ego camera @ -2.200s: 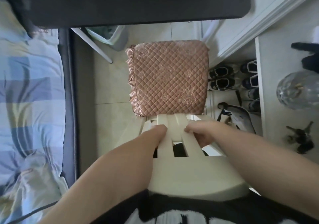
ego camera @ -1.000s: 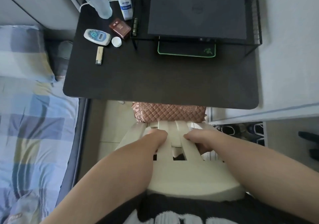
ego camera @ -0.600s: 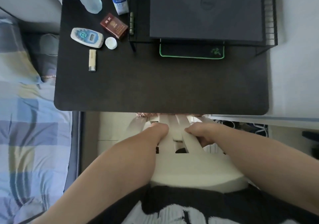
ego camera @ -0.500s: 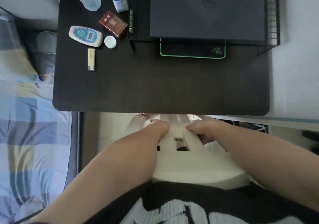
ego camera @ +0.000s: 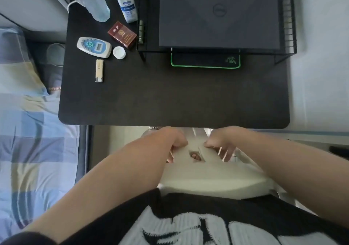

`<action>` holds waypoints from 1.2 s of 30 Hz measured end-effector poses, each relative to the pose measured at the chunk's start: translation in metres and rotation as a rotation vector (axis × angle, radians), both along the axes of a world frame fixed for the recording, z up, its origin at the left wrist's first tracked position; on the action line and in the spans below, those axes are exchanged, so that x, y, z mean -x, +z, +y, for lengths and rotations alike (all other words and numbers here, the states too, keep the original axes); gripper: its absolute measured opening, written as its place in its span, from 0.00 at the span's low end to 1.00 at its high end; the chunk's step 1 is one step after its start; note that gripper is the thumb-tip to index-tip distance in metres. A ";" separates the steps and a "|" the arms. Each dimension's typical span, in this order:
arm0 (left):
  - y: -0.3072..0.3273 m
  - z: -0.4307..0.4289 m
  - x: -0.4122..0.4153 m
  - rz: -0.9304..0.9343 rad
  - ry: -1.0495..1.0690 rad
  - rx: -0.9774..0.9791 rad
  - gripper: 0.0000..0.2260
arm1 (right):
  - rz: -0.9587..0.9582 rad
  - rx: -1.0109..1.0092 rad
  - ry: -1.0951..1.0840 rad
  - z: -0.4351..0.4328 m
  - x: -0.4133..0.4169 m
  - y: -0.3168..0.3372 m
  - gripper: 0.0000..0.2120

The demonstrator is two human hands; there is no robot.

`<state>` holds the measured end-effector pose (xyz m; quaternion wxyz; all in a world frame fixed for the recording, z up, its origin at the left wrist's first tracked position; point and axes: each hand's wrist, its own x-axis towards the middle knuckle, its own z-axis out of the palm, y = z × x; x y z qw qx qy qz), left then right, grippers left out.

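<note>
Since 2.2 s ago the chair has gone in under the desk. The pink seat cushion was in full view then and is now hidden beneath the desktop. Versus 0.5 s ago, the knuckles sit closer to the desk's near edge.

Head view:
- white chair (ego camera: 207, 176): near centre, right against the person's torso. Only the backrest shows, top rail plus upper slats. Seat and legs are out of sight under the desk (ego camera: 170, 97).
- left hand (ego camera: 173, 137): forearm comes in from near left, wrist bent down, fingers curled round a slat left of centre. Clamped on the chair.
- right hand (ego camera: 221, 137): forearm comes in from near right. Thumb is on the front of a slat, fingers (ego camera: 226, 154) are threaded behind it and show through the gaps. It pinches the chair too.
- Hands are about level, slats between them.
- Hard to read: the left fingertips are behind the slat. Something skin-coloured shows through the middle gap, can't tell what. Both hands are blurred.
- Far on the desk: closed laptop (ego camera: 219, 12) on a wire rack (ego camera: 287, 27) at right. Remote (ego camera: 93, 47), red pack (ego camera: 122, 34) and lighter (ego camera: 99, 70) at left.
- Bed (ego camera: 28, 150) runs along the left, cut off by the frame.
</note>
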<state>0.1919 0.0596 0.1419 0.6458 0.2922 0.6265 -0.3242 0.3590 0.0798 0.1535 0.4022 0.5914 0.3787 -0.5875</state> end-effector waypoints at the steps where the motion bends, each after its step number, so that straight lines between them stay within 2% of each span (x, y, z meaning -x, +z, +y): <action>1: 0.009 0.005 0.001 -0.005 -0.118 0.031 0.23 | 0.003 -0.008 0.055 0.004 -0.002 0.007 0.18; 4: 0.041 0.016 0.000 0.015 -0.366 0.026 0.32 | 0.035 -0.128 0.151 0.009 -0.009 0.029 0.19; 7: 0.065 0.017 -0.002 -0.001 -0.437 -0.086 0.28 | 0.109 -0.405 0.217 0.008 -0.020 0.043 0.15; 10: 0.083 0.012 -0.002 -0.040 -0.478 -0.246 0.23 | 0.164 -0.670 0.227 0.004 -0.031 0.060 0.14; 14: 0.095 0.005 -0.001 -0.042 -0.479 -0.539 0.19 | 0.235 -0.893 0.249 -0.007 -0.041 0.080 0.18; 18: 0.104 -0.010 0.004 -0.018 -0.428 -0.888 0.14 | 0.167 -1.078 0.406 -0.024 -0.042 0.095 0.23; 21: 0.109 -0.014 0.014 -0.040 -0.440 -0.979 0.22 | 0.082 -1.222 0.495 -0.035 -0.038 0.105 0.29; 24: 0.113 -0.008 0.025 -0.043 -0.539 -1.092 0.28 | 0.004 -1.295 0.481 -0.038 -0.030 0.115 0.32; 29: 0.121 0.007 0.050 -0.113 -0.706 -1.301 0.33 | -0.172 -1.360 0.390 -0.041 -0.003 0.128 0.32; 36: 0.132 0.030 0.097 -0.256 -0.912 -1.394 0.36 | -0.450 -1.374 0.149 -0.060 0.043 0.145 0.32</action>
